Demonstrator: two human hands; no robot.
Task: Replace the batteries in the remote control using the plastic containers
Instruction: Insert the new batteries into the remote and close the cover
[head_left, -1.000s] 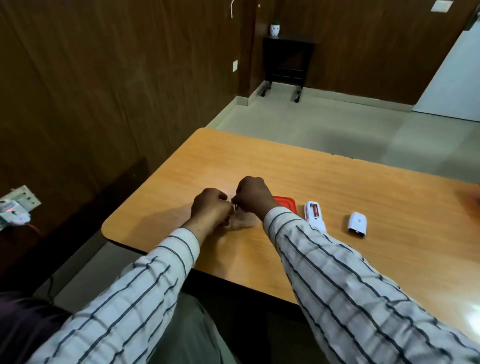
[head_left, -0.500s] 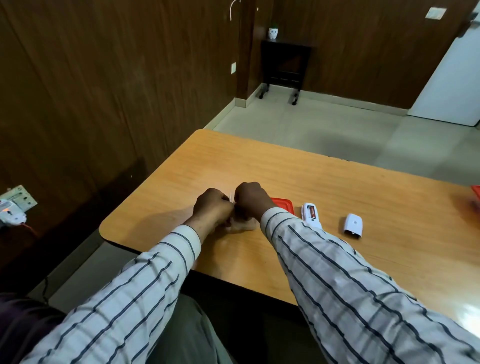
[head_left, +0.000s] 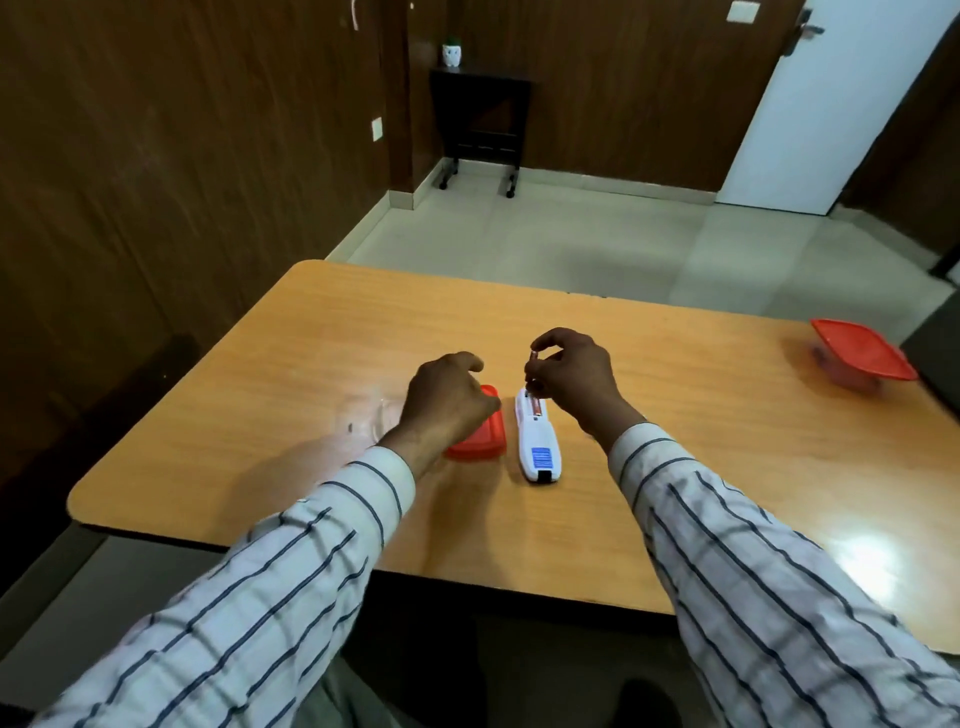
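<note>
A white remote (head_left: 538, 447) lies back-up on the wooden table (head_left: 701, 415), its battery bay open at the far end with one battery (head_left: 535, 411) inside. My right hand (head_left: 574, 379) hovers just above that bay, pinching a small battery (head_left: 532, 364) upright between thumb and fingers. My left hand (head_left: 447, 402) is loosely curled over a red lid (head_left: 480, 441) lying left of the remote, thumb raised, nothing visible in it. A clear plastic container (head_left: 366, 418) stands open to the left of my left hand. The remote's battery cover is hidden.
A second container with a red lid (head_left: 860, 356) sits at the table's far right, beside a dark object at the edge (head_left: 935, 358). The table's near edge runs below my forearms. A dark wall stands to the left, with tiled floor beyond.
Both hands were together at the clear container. My right hand has moved right to above the remote with a battery in it, and my left hand has shifted over the red lid.
</note>
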